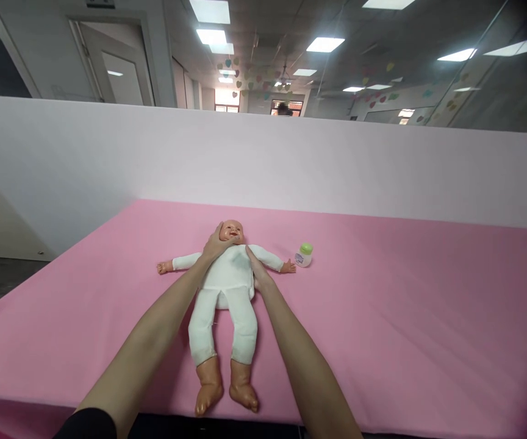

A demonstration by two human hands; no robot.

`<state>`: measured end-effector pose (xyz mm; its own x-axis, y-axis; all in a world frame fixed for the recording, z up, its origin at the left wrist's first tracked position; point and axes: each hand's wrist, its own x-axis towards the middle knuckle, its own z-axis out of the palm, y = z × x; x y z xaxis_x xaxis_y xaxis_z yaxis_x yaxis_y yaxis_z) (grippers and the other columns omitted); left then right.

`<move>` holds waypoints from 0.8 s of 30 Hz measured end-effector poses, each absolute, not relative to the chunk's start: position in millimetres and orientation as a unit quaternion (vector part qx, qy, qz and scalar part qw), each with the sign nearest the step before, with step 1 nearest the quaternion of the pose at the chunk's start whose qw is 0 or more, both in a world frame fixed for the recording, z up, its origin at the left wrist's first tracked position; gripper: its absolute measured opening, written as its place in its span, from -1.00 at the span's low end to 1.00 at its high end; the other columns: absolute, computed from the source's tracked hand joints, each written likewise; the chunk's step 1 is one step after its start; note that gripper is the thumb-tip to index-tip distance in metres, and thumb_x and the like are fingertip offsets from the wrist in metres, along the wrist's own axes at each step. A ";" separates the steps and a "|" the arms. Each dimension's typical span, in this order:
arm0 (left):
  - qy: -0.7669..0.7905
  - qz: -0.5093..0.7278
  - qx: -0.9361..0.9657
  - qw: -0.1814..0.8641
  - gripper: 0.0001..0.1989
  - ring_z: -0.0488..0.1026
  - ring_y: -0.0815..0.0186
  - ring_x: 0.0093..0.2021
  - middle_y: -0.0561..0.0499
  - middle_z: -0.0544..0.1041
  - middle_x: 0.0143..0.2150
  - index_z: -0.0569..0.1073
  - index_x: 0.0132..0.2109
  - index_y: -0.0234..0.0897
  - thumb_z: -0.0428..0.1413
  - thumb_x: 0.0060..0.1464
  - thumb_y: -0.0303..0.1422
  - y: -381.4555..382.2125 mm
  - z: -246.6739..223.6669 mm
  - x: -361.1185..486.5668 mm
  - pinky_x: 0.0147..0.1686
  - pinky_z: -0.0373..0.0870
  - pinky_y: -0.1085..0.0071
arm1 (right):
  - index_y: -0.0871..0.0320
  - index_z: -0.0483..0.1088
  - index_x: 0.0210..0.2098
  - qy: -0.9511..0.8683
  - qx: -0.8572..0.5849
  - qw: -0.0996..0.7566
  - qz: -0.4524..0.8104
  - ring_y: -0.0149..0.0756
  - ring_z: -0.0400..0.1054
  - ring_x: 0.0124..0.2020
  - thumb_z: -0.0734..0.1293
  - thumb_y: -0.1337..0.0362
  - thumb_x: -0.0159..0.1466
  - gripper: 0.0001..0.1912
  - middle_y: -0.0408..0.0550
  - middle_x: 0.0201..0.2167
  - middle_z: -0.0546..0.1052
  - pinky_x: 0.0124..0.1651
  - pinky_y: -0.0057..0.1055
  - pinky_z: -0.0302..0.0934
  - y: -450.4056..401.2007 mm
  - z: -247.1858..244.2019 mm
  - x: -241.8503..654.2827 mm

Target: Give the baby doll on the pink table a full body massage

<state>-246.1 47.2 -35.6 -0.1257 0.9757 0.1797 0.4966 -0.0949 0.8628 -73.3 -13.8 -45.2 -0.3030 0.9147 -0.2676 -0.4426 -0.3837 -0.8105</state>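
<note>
A baby doll (227,274) in a white cloth suit lies on its back on a pink-covered table, head away from me and bare feet towards me. Its arms stretch out to both sides. My left hand (216,246) curves round the side of the doll's head, with the thumb across its chin. Against the doll's side, below its armpit, my right hand (258,272) grips the torso; some of those fingers are hidden. Close by the doll's hand on the right stands a small clear jar (303,260) with a green lid and a printed label.
The pink table cover (405,317) spreads to both sides of the doll. A low white partition (291,158) rises along the table's far edge. Beyond it are a door (121,67), ceiling lights and hanging paper decorations.
</note>
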 end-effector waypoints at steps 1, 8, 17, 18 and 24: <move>0.615 0.433 0.598 0.276 0.10 0.29 -0.06 0.40 -0.16 0.27 0.46 0.04 0.53 -0.06 0.27 -0.01 0.21 46.8 -35.8 -245.9 0.28 0.26 0.17 | 0.23 0.51 0.01 -0.326 -0.377 0.456 0.737 -0.09 0.59 -0.02 0.33 -0.09 0.38 -0.50 0.20 -0.10 0.66 0.01 -0.31 0.48 -13.9 -44.7 -74.0; 0.594 0.469 0.569 0.323 0.03 0.30 -0.05 0.40 -0.17 0.32 0.43 0.16 0.50 -0.11 0.29 0.00 0.17 43.6 -37.7 -240.2 0.31 0.24 0.13 | 0.23 0.51 0.05 -0.400 -0.484 0.499 0.598 -0.06 0.54 0.08 0.32 -0.05 0.38 -0.50 0.16 0.02 0.63 0.04 -0.31 0.45 -28.6 -27.6 -74.3; 0.508 0.599 0.514 0.345 -0.10 0.28 0.08 0.41 -0.10 0.26 0.48 0.12 0.50 -0.13 0.21 0.17 0.09 29.1 -2.8 -226.6 0.29 0.32 0.26 | 0.28 0.47 0.09 -0.484 -0.448 0.518 0.545 -0.02 0.55 0.03 0.34 -0.05 0.36 -0.47 0.22 0.03 0.62 -0.01 -0.31 0.43 -49.4 36.0 -71.3; 0.497 0.611 0.511 0.345 -0.10 0.29 0.08 0.41 -0.10 0.26 0.47 0.11 0.51 -0.12 0.20 0.17 0.10 27.7 4.8 -225.3 0.28 0.34 0.26 | 0.28 0.47 0.10 -0.494 -0.450 0.520 0.531 -0.02 0.55 0.04 0.34 -0.03 0.36 -0.47 0.23 0.03 0.62 -0.01 -0.32 0.42 -51.7 46.3 -71.3; 0.448 0.654 0.509 0.336 -0.21 0.42 0.07 0.31 -0.10 0.40 0.38 0.13 0.50 -0.11 0.08 0.28 0.11 17.6 52.0 -214.8 0.20 0.43 0.23 | 0.34 0.47 0.13 -0.571 -0.468 0.501 0.452 -0.04 0.51 0.07 0.27 -0.09 0.41 -0.39 0.28 0.07 0.60 0.02 -0.32 0.39 -66.3 109.7 -70.4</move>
<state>-214.8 17.6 52.0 -0.2571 0.8948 0.3650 0.0161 -0.3737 0.9274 -70.4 -66.3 109.7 -0.0601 0.9870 0.1492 0.0826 0.1539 -0.9846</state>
